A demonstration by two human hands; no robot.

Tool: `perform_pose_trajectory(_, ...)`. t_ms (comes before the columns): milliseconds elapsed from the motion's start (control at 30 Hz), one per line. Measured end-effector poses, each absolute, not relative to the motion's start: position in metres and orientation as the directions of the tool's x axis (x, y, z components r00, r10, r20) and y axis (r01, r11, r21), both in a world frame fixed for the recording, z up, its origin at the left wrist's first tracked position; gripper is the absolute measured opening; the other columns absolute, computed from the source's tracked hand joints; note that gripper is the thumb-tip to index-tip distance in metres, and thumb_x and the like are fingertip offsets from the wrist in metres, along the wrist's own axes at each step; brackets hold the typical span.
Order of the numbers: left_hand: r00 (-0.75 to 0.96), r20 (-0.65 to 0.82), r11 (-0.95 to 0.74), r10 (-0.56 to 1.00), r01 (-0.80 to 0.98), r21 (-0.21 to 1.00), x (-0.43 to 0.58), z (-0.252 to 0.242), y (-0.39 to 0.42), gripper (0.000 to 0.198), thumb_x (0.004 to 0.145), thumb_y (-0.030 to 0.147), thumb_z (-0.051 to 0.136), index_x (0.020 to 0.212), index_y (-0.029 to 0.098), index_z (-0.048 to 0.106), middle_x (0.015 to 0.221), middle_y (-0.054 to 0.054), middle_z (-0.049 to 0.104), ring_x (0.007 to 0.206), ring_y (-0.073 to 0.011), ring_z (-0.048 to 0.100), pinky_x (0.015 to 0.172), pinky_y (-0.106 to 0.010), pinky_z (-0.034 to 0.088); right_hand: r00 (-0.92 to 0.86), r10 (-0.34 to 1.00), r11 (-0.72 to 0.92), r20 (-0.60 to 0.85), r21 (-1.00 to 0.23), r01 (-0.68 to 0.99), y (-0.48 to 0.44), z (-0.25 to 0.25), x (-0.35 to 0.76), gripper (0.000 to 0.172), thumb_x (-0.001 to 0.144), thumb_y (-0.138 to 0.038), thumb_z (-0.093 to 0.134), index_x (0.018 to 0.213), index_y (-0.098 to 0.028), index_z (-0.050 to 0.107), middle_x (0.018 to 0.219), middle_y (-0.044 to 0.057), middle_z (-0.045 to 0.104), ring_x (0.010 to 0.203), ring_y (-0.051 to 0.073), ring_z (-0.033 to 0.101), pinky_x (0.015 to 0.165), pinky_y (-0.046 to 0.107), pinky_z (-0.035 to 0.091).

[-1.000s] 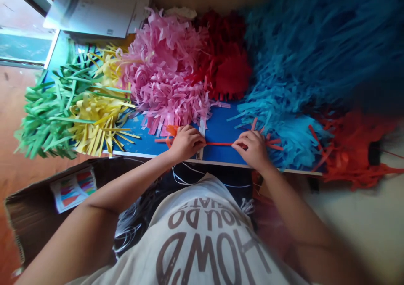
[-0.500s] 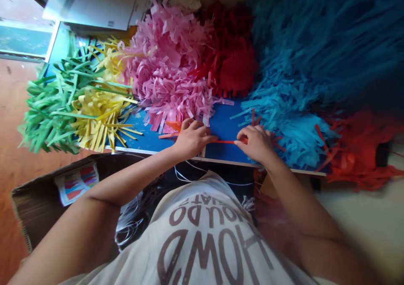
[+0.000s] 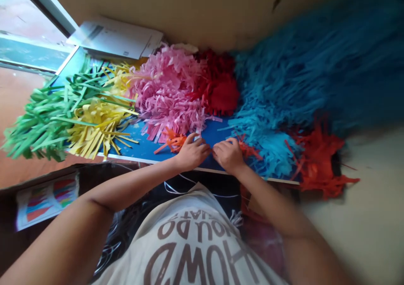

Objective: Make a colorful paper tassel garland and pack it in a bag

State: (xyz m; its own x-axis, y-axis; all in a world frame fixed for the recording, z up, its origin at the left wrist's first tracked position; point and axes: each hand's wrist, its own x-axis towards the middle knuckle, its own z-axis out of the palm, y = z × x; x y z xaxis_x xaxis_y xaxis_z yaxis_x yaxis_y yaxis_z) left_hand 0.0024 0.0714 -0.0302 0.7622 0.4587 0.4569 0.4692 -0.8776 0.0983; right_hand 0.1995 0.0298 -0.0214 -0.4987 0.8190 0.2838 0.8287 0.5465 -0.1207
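Observation:
Close together at the front edge of the blue table (image 3: 143, 134), my left hand (image 3: 193, 152) and my right hand (image 3: 229, 155) have their fingers curled, fingertips almost meeting. Both grip one orange paper tassel strand whose middle is hidden by the fingers. Its frayed orange paper strips (image 3: 174, 141) stick out left of my left hand. More red-orange strips (image 3: 249, 149) show beyond my right hand. Just behind lies a heap of pink paper tassels (image 3: 172, 96); blue paper tassels (image 3: 268, 138) are heaped at the right.
Green (image 3: 47, 117) and yellow paper tassels (image 3: 97, 125) lie at the left, dark red ones (image 3: 222, 91) behind. An orange-red bunch (image 3: 325, 163) hangs over the right edge. A white box (image 3: 120, 37) stands at the back. Below is a printed picture sheet (image 3: 47, 201).
My hands have come together; the taut orange strand that showed between them is now covered. The camera view has tilted up, showing more wall.

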Motion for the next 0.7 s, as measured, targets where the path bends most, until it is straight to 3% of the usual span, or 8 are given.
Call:
perform_pose_trajectory(133,0.691,0.627,-0.913,0.361,0.399,0.087,-0.016,0.014,0.063,0.015,0.097,0.017,0.057,0.098,0.025,0.07,0.095,0.003,0.078,0.092,-0.0148,0.068,0.107,-0.041,0.035,-0.271,0.905,0.404,0.329,-0.459,0.791,0.006,0.042,0.192,0.021,0.099,-0.021,0.053,0.091,-0.02,0.073,0.094,0.005,0.076,0.088,0.019,0.066,0.082,0.036,0.039)
perform_pose_trajectory(233,0.708,0.669,-0.965,0.225,0.257,0.053,-0.03,0.055,0.055,0.012,0.098,0.024,0.058,0.104,0.028,0.068,0.097,0.005,0.078,0.086,-0.0118,0.07,0.104,-0.037,0.037,-0.297,0.952,0.222,0.079,-0.845,0.486,-0.005,0.083,0.192,0.027,0.1,-0.035,0.054,0.091,-0.022,0.076,0.097,0.005,0.075,0.094,0.019,0.066,0.086,0.033,0.046)
perform_pose_trajectory(300,0.705,0.694,-0.982,0.144,0.189,0.012,-0.033,0.07,0.052,0.012,0.099,0.024,0.056,0.103,0.027,0.067,0.092,0.004,0.078,0.079,-0.0112,0.069,0.101,-0.036,0.041,-0.421,0.897,-0.049,-0.134,-0.977,0.206,-0.004,0.09,0.192,0.033,0.095,-0.047,0.06,0.084,-0.02,0.075,0.087,0.004,0.073,0.084,0.018,0.065,0.077,0.031,0.048)
perform_pose_trajectory(400,0.656,0.741,-0.987,0.145,0.154,0.057,-0.03,0.071,0.05,0.012,0.1,0.022,0.055,0.103,0.022,0.066,0.085,0.001,0.077,0.074,-0.012,0.069,0.096,-0.035,0.046,-0.446,0.853,-0.343,-0.27,-0.935,-0.089,-0.002,0.076,0.186,0.036,0.078,-0.055,0.078,0.075,-0.019,0.074,0.074,0.001,0.067,0.07,0.015,0.06,0.069,0.028,0.047)
perform_pose_trajectory(533,0.495,0.743,-0.891,0.451,0.191,0.413,-0.019,0.051,0.037,0.008,0.095,0.016,0.062,0.102,0.018,0.065,0.088,-0.002,0.077,0.076,-0.0123,0.07,0.096,-0.035,0.05,-0.205,0.951,-0.286,-0.231,-0.909,-0.302,-0.011,0.047,0.17,0.03,0.068,-0.047,0.088,0.067,-0.021,0.073,0.073,-0.001,0.064,0.07,0.013,0.057,0.068,0.026,0.047)
perform_pose_trajectory(600,0.405,0.664,-0.766,0.629,0.175,0.618,-0.013,0.043,0.028,0.007,0.093,0.014,0.064,0.098,0.018,0.067,0.09,-0.004,0.076,0.082,-0.0132,0.071,0.09,-0.031,0.053,-0.081,0.967,-0.255,-0.243,-0.899,-0.356,-0.017,0.039,0.163,0.028,0.066,-0.045,0.089,0.068,-0.022,0.073,0.072,-0.001,0.064,0.067,0.012,0.056,0.064,0.025,0.047)
perform_pose_trajectory(700,0.305,0.503,-0.56,0.809,0.14,0.816,-0.006,0.038,0.017,0.006,0.092,0.019,0.065,0.091,0.018,0.072,0.087,-0.006,0.074,0.083,-0.015,0.069,0.077,-0.028,0.055,0.056,0.948,-0.267,-0.313,-0.88,-0.393,-0.025,0.031,0.154,0.031,0.063,-0.046,0.091,0.068,-0.021,0.072,0.068,-0.002,0.062,0.056,0.009,0.051,0.052,0.021,0.043)
